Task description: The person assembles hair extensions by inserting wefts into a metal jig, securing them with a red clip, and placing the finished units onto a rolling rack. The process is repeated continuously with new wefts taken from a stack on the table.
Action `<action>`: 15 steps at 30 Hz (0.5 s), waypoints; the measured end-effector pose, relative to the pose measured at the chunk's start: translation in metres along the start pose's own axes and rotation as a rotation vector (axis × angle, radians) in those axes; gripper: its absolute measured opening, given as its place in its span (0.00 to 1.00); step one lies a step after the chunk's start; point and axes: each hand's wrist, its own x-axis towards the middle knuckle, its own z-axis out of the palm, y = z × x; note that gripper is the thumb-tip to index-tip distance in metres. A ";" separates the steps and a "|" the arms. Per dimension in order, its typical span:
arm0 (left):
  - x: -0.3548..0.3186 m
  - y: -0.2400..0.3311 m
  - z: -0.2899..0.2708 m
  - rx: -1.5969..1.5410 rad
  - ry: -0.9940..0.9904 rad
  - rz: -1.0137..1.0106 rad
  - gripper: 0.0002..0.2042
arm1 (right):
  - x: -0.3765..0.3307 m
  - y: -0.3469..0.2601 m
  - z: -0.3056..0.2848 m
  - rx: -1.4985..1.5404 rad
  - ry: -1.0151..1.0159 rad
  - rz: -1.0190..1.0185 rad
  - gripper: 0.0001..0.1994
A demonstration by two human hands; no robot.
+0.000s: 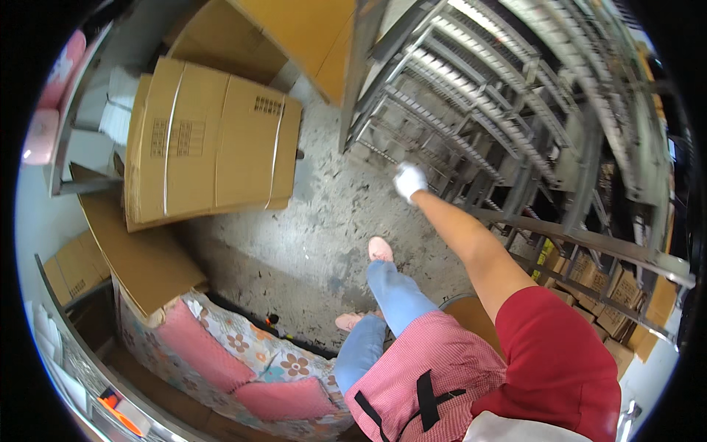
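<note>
My right hand point(409, 182), in a white glove, is stretched out over the floor beside the metal rack point(471, 118). Its fingers are small and blurred, so I cannot make out whether they are apart or curled, or whether they touch the rack. The rack has many slotted metal rails in tiers and looks smeared by motion. My left hand is out of view. I wear a red sleeve, a pink checked apron point(427, 361) with black straps, and light jeans.
On the left stands a strapped bundle of flat cardboard point(221, 140). Below it are a cardboard sheet point(140, 250) and a seat with pink cushions point(287, 398) and flowered cloth. Stacked cartons point(618, 302) sit at the right behind a metal frame. Brown boards lean at the top.
</note>
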 end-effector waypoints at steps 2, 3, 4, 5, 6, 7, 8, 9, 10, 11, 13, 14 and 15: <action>0.001 0.006 -0.011 0.047 0.060 0.121 0.29 | -0.053 0.009 -0.013 0.199 -0.375 -0.270 0.13; -0.003 0.001 -0.013 0.093 0.070 0.140 0.28 | -0.097 0.002 -0.038 0.219 -0.462 -0.387 0.14; -0.009 -0.008 -0.009 0.130 0.076 0.156 0.27 | -0.132 0.002 -0.052 0.188 -0.515 -0.413 0.16; -0.012 -0.018 -0.005 0.170 0.084 0.180 0.26 | -0.168 0.008 -0.067 0.156 -0.588 -0.451 0.17; -0.021 -0.027 -0.001 0.208 0.084 0.187 0.26 | -0.208 0.000 -0.103 0.111 -0.620 -0.417 0.18; -0.021 -0.018 -0.016 0.236 0.097 0.202 0.26 | -0.247 -0.004 -0.141 0.122 -0.614 -0.402 0.18; -0.027 -0.009 -0.033 0.302 0.132 0.307 0.27 | -0.281 0.001 -0.177 0.180 -0.661 -0.390 0.18; -0.031 -0.010 -0.038 0.142 0.214 0.392 0.27 | -0.316 -0.006 -0.230 0.119 -0.593 -0.434 0.18; -0.033 -0.003 -0.030 -0.020 0.307 0.480 0.28 | -0.352 -0.014 -0.287 0.063 -0.517 -0.476 0.17; -0.031 0.007 -0.020 -0.179 0.397 0.571 0.29 | -0.384 -0.014 -0.334 0.030 -0.285 -0.526 0.17; -0.026 0.024 -0.011 -0.529 0.197 0.634 0.28 | -0.440 -0.014 -0.429 -0.017 0.227 -0.631 0.16; -0.017 0.041 -0.046 -0.526 -0.202 0.667 0.26 | -0.461 -0.018 -0.478 -0.025 0.495 -0.695 0.16; -0.021 0.045 -0.040 -0.798 -0.422 0.534 0.25 | -0.488 -0.024 -0.530 -0.200 0.715 -0.636 0.15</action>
